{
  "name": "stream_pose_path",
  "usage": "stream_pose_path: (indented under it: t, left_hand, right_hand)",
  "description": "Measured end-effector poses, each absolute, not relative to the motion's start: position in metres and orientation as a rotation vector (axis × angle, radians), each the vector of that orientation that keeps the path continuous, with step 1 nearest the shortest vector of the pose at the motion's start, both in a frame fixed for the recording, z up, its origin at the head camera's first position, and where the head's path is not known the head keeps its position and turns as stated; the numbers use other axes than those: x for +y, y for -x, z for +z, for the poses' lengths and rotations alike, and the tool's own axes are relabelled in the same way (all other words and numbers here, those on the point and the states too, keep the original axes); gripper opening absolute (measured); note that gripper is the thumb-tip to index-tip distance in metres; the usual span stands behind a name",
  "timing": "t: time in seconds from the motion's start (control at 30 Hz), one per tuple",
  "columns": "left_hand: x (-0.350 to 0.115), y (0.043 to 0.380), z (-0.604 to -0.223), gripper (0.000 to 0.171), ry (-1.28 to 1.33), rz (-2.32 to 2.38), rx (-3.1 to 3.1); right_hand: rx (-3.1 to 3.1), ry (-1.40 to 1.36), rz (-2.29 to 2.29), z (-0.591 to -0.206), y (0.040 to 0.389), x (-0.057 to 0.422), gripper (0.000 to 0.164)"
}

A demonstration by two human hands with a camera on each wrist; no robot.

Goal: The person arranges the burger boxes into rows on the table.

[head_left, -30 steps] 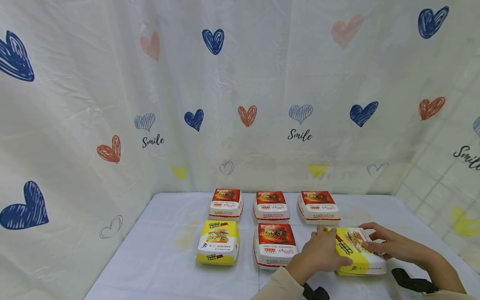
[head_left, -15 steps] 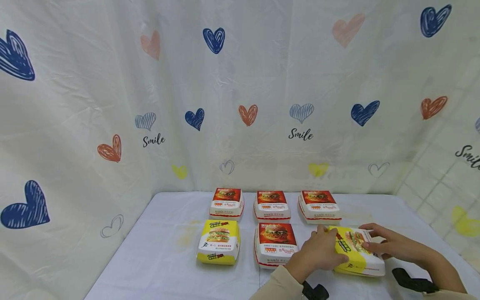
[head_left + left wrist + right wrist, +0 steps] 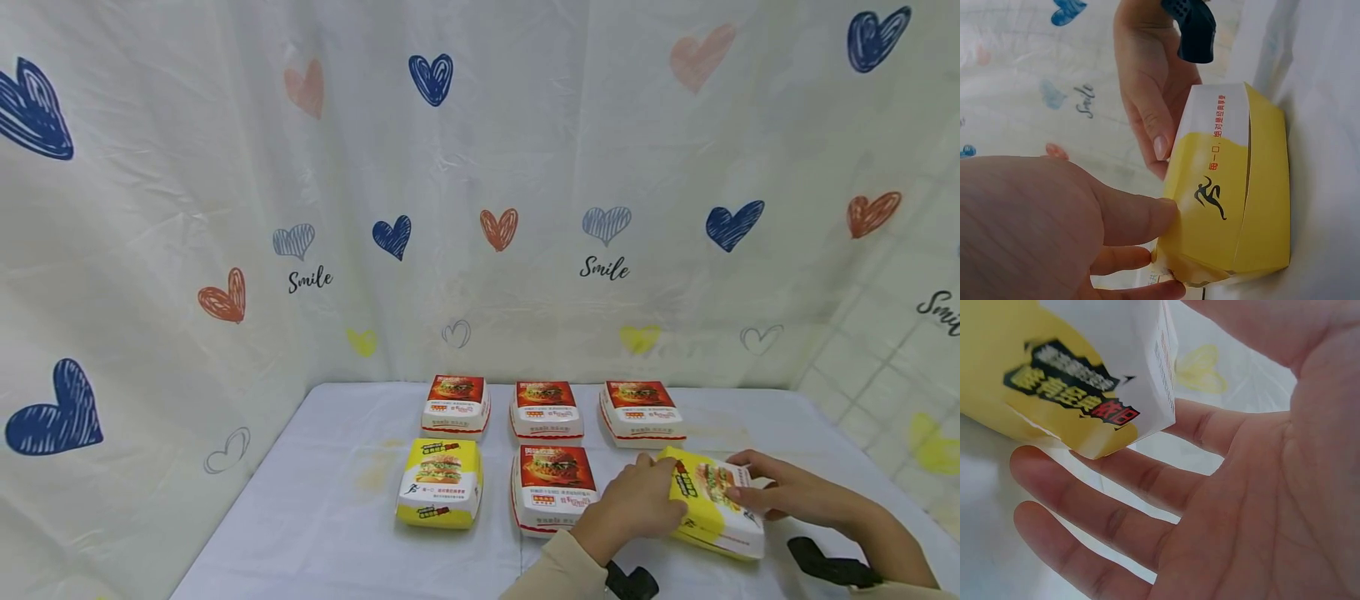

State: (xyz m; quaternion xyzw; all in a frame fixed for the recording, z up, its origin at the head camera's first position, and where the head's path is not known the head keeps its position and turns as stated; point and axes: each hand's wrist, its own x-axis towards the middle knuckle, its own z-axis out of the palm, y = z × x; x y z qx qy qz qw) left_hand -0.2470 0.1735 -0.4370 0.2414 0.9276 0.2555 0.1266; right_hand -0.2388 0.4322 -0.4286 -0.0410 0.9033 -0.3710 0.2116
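A yellow and white burger box (image 3: 712, 512) stands at the front right of the table, turned at an angle. My left hand (image 3: 637, 500) grips its left corner, thumb on the near side and fingers on the adjoining side. At the opposite side my right hand (image 3: 798, 492) holds the box, thumb on the lid. The right wrist view shows that hand's fingers (image 3: 1141, 475) along the box's lower edge, some nearly straight. In the left wrist view the box's running-figure side (image 3: 1210, 194) faces me. Left of my left hand sits a red and white burger box (image 3: 557, 492).
Another yellow burger box (image 3: 439, 483) stands at the front left. Three red and white boxes form the back row: left (image 3: 456, 407), middle (image 3: 546, 412) and right (image 3: 642, 414). A white cloth covers the table (image 3: 330, 517); a heart-printed curtain (image 3: 525, 150) hangs behind.
The held burger box has turned clockwise, its near right corner coming towards me. Both hands stay on it, and the left thumb has shifted slightly. The other boxes stay put.
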Motion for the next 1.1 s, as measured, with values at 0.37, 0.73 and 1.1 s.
stream_pose_path:
  t: [0.37, 0.73, 1.1]
  left_hand:
    - [0.1756, 0.2455, -0.4363, 0.049, -0.653, 0.757, 2.742]
    - [0.1773, 0.2480, -0.4415, 0.050, -0.667, 0.734, 2.827]
    - [0.1763, 0.2478, -0.4418, 0.060, -0.590, 0.801, 2.880]
  right_hand:
    - [2.511, 0.131, -1.035, -0.4295, 0.2389, 0.4348, 0.049]
    - [2.506, 0.154, -1.050, -0.4315, 0.2386, 0.4371, 0.035]
    - [2.502, 0.173, -1.079, -0.4309, 0.2373, 0.4365, 0.034]
